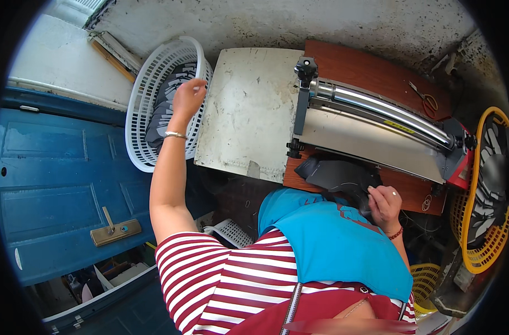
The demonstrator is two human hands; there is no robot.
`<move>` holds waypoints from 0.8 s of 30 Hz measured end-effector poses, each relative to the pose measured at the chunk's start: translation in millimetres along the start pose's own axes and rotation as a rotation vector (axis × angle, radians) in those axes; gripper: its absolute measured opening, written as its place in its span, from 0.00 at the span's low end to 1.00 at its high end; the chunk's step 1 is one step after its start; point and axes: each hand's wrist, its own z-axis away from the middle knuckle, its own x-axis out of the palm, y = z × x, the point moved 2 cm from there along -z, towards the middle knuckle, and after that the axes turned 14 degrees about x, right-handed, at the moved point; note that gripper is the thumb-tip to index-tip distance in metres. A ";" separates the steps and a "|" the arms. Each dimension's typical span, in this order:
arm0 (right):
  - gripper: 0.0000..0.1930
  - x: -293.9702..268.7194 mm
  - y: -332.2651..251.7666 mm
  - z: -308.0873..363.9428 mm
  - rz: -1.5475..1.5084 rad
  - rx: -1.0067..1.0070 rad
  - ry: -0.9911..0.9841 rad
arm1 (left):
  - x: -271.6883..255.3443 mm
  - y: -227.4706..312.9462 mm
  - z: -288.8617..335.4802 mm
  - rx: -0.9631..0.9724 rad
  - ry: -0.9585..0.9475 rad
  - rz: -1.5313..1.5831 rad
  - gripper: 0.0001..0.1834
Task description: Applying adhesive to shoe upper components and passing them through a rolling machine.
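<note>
My left hand [189, 99] is raised over the right side of a white plastic basket [136, 120], its fingers curled together. Nothing shows in them. In the basket lie several dark grey cut pieces [164, 111] with pale strips, overlapping in a row. At the front edge of the table, my right hand [386, 205] has its thumb and fingers closed on the edge of a dark grey flat piece [338, 175]. This piece hangs partly over my lap, below a machine with a long shiny steel roller [377, 109] and a metal plate [366, 137].
Left of the machine is a worn cream tabletop [246, 106]. Scissors with orange handles [424, 100] lie on the brown board [355, 67] behind the roller. A yellow basket [465, 223] of grey pieces stands at the far right. A blue door [59, 167] borders the left.
</note>
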 end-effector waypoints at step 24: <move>0.22 94.3 50.9 40.9 0.169 0.311 -0.310 | 209.7 359.3 -154.4 0.666 -0.510 0.488 0.17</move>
